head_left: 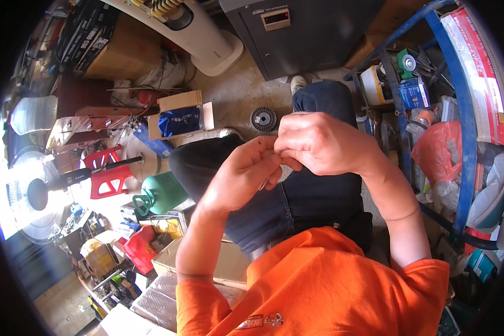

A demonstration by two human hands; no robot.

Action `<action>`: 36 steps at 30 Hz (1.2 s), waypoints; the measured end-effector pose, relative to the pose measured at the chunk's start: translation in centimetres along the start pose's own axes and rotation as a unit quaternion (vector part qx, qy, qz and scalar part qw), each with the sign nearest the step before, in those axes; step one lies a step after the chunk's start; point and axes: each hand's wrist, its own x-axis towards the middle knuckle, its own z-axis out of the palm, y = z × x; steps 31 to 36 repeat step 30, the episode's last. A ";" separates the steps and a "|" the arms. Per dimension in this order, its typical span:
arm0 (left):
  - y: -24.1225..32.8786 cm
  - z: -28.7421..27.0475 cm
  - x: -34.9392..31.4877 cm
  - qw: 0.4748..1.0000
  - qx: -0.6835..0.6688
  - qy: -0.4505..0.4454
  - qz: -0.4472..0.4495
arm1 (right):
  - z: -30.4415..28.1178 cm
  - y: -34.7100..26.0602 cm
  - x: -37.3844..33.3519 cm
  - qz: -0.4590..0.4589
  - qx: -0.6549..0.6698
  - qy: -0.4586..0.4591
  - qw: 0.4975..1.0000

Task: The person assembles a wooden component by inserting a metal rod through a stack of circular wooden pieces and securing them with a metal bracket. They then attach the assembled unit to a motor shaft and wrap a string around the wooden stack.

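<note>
My two hands meet in front of my lap, above my dark trousers (pixel 260 215). My left hand (pixel 243 171) is closed, its thumb and fingers pressed together, and a thin edge of something small shows under its curled fingers. Against its fingertips, my right hand (pixel 319 144) is also closed in a pinch. Whatever sits between the fingertips is too small and hidden to name. On the floor just beyond my hands lies a round, dark metal part (pixel 263 119) with radial slots, touched by neither hand.
An open cardboard box (pixel 154 124) with blue wrapping stands left of the round part. A green gas cylinder (pixel 165 192), a red stool (pixel 109 175) and a fan (pixel 36 193) are at left. A grey cabinet (pixel 313 39) stands ahead; a blue-framed shelf (pixel 469 168) lines the right.
</note>
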 end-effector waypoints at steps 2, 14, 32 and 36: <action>-0.2 0.3 -0.1 0.999 -0.020 0.036 -0.001 | 0.3 -0.2 0.1 0.014 -0.003 0.047 0.999; -0.9 1.5 -0.3 0.986 -0.045 0.148 0.066 | 0.9 -0.5 -0.1 -0.030 -0.117 0.155 0.981; -2.5 2.2 0.3 0.935 -0.134 0.262 0.195 | 7.4 -3.7 -0.5 0.098 0.070 0.190 0.974; -2.5 2.2 0.3 0.935 -0.134 0.262 0.195 | 7.4 -3.7 -0.5 0.098 0.070 0.190 0.974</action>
